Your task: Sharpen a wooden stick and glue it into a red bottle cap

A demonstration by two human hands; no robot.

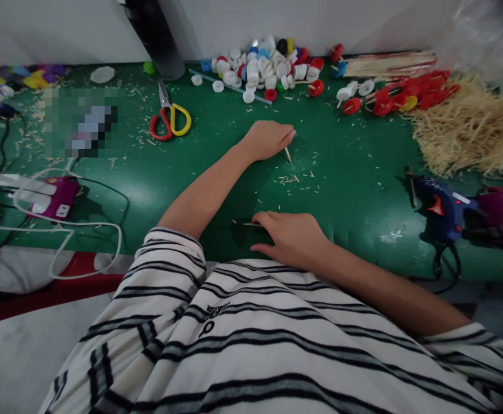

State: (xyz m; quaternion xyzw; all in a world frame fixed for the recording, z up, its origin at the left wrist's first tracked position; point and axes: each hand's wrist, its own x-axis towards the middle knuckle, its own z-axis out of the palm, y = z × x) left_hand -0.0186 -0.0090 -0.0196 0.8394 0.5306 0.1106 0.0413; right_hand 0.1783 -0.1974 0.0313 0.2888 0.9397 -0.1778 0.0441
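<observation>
Stick [288,154], slim and wooden, projects from the left hand [268,140] over the green table [363,190]; its pointed end angles down toward the tabletop, contact uncertain. Left grip: fingers closed around the stick, its other end hidden in the fist. Right hand [296,236] lies nearer the body, palm down, fingers curled over a thin tool [249,223] that points left; thumb sits apart from the fingers, and the tool's rear part is covered. Loose shavings [294,179] are scattered between the two hands. Beyond the left hand: a heap of bottle caps [253,70]. Scissors [165,102] rest to the left; at right, a blue glue gun [443,207] sits below a mound of pale shreds [471,129].
</observation>
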